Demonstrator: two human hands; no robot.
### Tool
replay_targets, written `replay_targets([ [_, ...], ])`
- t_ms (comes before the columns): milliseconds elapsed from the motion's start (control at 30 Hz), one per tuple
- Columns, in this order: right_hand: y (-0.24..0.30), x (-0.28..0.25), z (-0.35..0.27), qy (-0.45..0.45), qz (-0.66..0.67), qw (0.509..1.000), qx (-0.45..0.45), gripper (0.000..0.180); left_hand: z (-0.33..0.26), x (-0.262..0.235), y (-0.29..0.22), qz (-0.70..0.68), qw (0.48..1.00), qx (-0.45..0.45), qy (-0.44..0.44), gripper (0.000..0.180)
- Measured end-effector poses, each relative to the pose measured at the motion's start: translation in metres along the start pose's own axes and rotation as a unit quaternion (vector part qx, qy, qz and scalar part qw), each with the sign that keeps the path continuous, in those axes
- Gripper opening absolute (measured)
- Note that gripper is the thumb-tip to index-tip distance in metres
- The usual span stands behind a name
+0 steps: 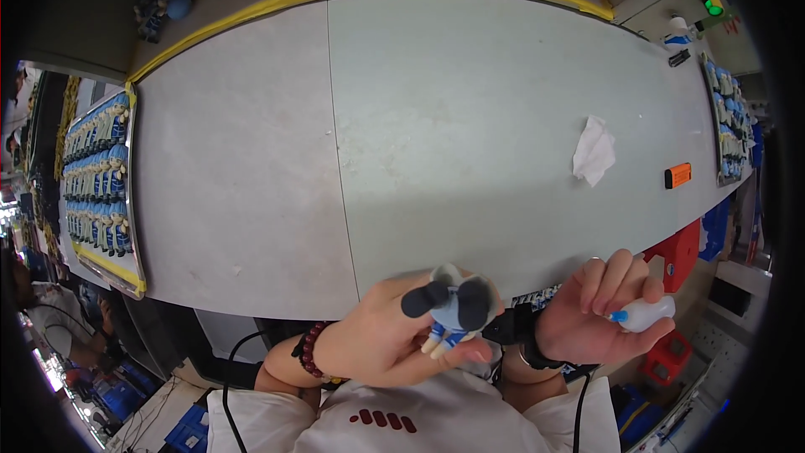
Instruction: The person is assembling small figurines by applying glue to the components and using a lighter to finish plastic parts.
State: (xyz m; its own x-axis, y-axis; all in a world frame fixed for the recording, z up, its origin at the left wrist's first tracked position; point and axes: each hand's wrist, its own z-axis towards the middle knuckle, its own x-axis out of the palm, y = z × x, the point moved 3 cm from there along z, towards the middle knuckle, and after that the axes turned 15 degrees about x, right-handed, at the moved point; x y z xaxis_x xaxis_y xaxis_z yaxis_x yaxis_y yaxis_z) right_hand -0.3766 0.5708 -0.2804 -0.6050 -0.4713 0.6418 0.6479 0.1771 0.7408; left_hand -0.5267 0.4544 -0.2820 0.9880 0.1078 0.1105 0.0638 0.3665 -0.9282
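Close to my chest, my left hand (365, 340) grips a small figurine (459, 310) in blue and grey. Its black shoe-like ends point up toward me, and pale fingers or limbs with blue bands show near my thumb. To the right, my right hand (597, 306) is closed around a small white squeeze bottle (652, 314) with a blue tip. The bottle lies across the palm, its tip pointing left toward the figurine. The two hands are apart, both at the near edge of the table (436, 201).
A yellow-edged tray (136, 268) with rows of blue figurines stands at the left. Another figurine tray (728, 122) is at the far right. On the table lie a crumpled white tissue (594, 151) and an orange-and-black box (677, 175). A red stool (668, 358) stands below right.
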Motion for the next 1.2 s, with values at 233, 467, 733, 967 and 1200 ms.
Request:
replay_targets([
  [233, -0.003, 0.001, 0.0, -0.005, 0.013, 1.0, 0.015, 0.046, -0.004, 0.0, 0.001, -0.052, 0.997, -0.059, -0.019, 0.036],
  [467, -0.005, 0.0, -0.003, -0.003, 0.001, 1.0, 0.013, 0.045, -0.003, 0.001, 0.001, -0.018, 0.999, -0.026, -0.033, 0.027],
  [733, -0.006, 0.002, -0.003, 0.001, 0.017, 1.0, 0.015, 0.043, -0.002, 0.0, 0.001, -0.011, 0.998, -0.017, -0.053, 0.021],
  [967, -0.008, 0.009, -0.002, -0.006, 0.014, 1.0, 0.006, 0.039, 0.0, -0.001, -0.001, 0.003, 0.998, -0.027, -0.051, 0.021],
  [1200, -0.005, 0.004, -0.005, 0.003, 0.028, 0.999, 0.029, 0.04, 0.006, -0.003, -0.001, -0.004, 0.998, -0.048, -0.046, 0.047],
])
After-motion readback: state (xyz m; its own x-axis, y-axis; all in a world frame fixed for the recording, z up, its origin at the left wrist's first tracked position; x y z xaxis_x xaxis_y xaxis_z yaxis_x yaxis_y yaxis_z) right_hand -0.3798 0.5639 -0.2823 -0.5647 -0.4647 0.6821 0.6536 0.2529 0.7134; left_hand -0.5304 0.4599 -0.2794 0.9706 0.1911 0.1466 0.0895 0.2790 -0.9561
